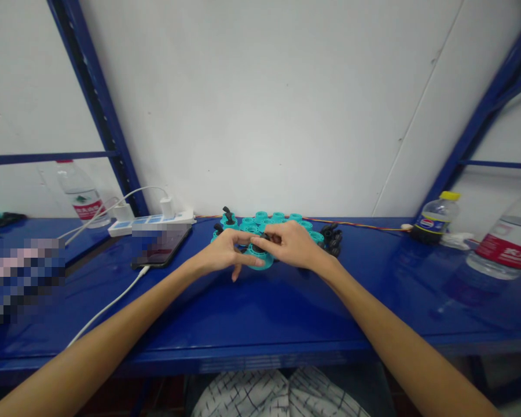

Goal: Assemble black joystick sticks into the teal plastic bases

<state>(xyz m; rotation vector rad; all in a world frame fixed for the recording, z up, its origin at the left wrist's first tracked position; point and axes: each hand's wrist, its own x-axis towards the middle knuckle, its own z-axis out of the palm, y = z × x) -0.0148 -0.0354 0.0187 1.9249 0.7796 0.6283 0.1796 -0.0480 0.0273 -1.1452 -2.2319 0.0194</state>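
Teal plastic rings [278,218] (black-pegged), left hand [226,250] and right hand [290,244] clamped on one

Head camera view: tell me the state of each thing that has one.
Left hand: fingers touching the teal plastic ring.
Right hand: fingers pinching a small black piece.
Phone: lying flat, white cable plugged in.
Power strip: white charger plugged in.
Pepsi bottle: upright, yellow cap on, dark liquid in its lower part.
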